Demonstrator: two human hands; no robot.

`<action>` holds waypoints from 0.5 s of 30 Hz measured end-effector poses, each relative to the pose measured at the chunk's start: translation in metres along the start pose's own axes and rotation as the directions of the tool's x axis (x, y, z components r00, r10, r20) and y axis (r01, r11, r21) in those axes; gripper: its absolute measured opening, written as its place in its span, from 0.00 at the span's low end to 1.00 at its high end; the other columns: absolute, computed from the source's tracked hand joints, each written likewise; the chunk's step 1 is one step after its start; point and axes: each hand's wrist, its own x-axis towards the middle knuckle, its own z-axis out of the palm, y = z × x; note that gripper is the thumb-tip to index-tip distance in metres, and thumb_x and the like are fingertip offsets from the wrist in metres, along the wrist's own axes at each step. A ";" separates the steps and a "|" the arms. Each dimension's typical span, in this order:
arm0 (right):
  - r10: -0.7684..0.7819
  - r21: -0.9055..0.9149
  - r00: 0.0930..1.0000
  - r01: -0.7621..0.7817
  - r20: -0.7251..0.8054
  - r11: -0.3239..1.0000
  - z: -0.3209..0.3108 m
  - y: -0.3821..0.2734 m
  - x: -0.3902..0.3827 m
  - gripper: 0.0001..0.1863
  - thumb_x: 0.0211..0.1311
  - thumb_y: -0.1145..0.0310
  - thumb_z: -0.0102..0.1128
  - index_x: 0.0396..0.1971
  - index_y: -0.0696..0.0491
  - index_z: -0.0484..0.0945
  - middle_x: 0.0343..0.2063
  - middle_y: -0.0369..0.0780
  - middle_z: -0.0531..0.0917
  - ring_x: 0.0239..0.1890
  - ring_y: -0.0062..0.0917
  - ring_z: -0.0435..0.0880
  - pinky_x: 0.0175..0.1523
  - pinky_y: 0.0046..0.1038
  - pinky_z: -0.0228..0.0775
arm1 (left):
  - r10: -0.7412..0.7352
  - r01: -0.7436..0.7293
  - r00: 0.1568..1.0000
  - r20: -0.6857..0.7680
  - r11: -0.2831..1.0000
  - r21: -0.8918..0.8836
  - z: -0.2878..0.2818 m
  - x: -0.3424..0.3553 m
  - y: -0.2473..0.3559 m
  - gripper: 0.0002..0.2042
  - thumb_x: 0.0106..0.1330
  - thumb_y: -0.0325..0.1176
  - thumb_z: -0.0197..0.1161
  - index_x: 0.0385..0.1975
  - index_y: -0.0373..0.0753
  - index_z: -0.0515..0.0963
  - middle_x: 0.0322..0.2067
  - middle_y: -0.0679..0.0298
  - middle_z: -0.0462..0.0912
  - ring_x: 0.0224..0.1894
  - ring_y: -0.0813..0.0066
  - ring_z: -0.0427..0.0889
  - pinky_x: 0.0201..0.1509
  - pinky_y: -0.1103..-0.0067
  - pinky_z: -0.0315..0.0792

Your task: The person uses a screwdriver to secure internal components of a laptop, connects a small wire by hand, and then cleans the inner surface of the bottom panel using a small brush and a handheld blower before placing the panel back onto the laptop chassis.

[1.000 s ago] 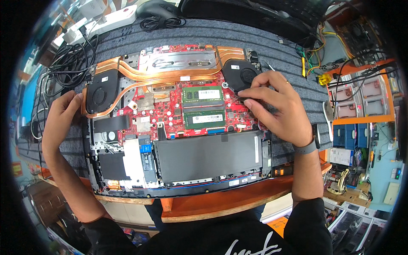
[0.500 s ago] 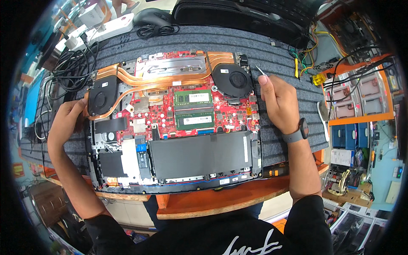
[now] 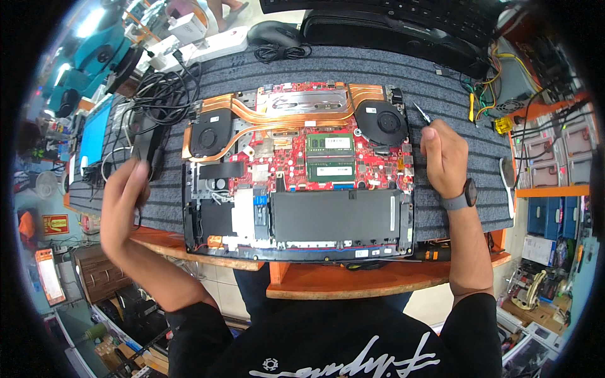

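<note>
Head view: opened laptop [image 3: 334,217] on the grey-covered desk [image 3: 365,70], right hand [image 3: 445,156] with fingers clamped on a slim tool [image 3: 423,114], left hand [image 3: 125,191] with fingers' closure unclear. The tool slipping could scratch the red circuit board [image 3: 287,165].

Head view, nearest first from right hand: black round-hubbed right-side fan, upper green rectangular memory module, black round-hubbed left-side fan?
1. Black round-hubbed right-side fan: left of the right hand.
2. Upper green rectangular memory module: farther left, mid-board.
3. Black round-hubbed left-side fan: farthest left.
</note>
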 end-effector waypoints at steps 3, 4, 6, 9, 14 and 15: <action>-0.004 0.031 0.999 0.005 -0.036 1.000 0.000 -0.001 0.004 0.22 0.75 0.63 0.51 0.20 0.60 0.71 0.18 0.46 0.70 0.21 0.44 0.71 0.28 0.39 0.61 | 0.797 -0.785 0.596 -0.098 0.553 -0.279 0.000 -0.093 0.020 0.12 0.73 0.40 0.58 0.41 0.36 0.77 0.33 0.64 0.80 0.24 0.79 0.72 0.25 0.82 0.64; -0.025 0.026 0.998 0.027 -0.058 0.999 0.001 0.000 0.005 0.22 0.75 0.62 0.51 0.20 0.60 0.71 0.18 0.46 0.71 0.21 0.43 0.71 0.28 0.39 0.61 | 0.931 -0.860 0.363 0.036 0.349 -0.372 -0.011 -0.114 0.043 0.13 0.73 0.39 0.59 0.46 0.34 0.75 0.37 0.60 0.82 0.28 0.76 0.77 0.28 0.81 0.69; -0.063 -0.009 0.992 0.063 -0.106 0.998 0.001 0.007 0.002 0.24 0.76 0.60 0.51 0.20 0.60 0.71 0.19 0.45 0.71 0.21 0.43 0.71 0.28 0.39 0.61 | 0.972 -0.828 -0.083 0.219 0.055 -0.559 -0.024 -0.143 0.094 0.14 0.71 0.35 0.57 0.51 0.34 0.73 0.41 0.59 0.82 0.31 0.73 0.81 0.31 0.80 0.74; -0.039 -0.030 0.991 0.035 -0.126 0.999 -0.004 0.015 -0.002 0.26 0.76 0.56 0.49 0.20 0.60 0.72 0.19 0.45 0.72 0.22 0.43 0.72 0.29 0.40 0.64 | 0.827 -0.762 -0.272 0.491 0.126 -0.635 0.004 -0.174 0.174 0.10 0.69 0.28 0.47 0.46 0.47 0.72 0.30 0.72 0.73 0.20 0.78 0.70 0.19 0.80 0.61; -0.103 -0.077 0.978 0.090 -0.181 0.993 -0.003 0.014 0.001 0.27 0.76 0.53 0.48 0.21 0.59 0.74 0.21 0.45 0.75 0.25 0.46 0.76 0.31 0.42 0.67 | 0.776 -0.806 -0.328 0.539 0.068 -0.588 0.014 -0.244 0.222 0.14 0.61 0.25 0.54 0.47 0.42 0.74 0.40 0.70 0.77 0.31 0.81 0.76 0.23 0.81 0.65; -0.111 -0.083 0.977 0.097 -0.181 0.992 -0.003 0.013 0.001 0.27 0.76 0.53 0.48 0.21 0.58 0.75 0.22 0.45 0.77 0.27 0.46 0.78 0.31 0.42 0.68 | 0.766 -0.798 -0.325 0.554 0.092 -0.595 0.015 -0.255 0.229 0.14 0.61 0.25 0.53 0.47 0.42 0.74 0.41 0.70 0.78 0.34 0.80 0.77 0.23 0.80 0.66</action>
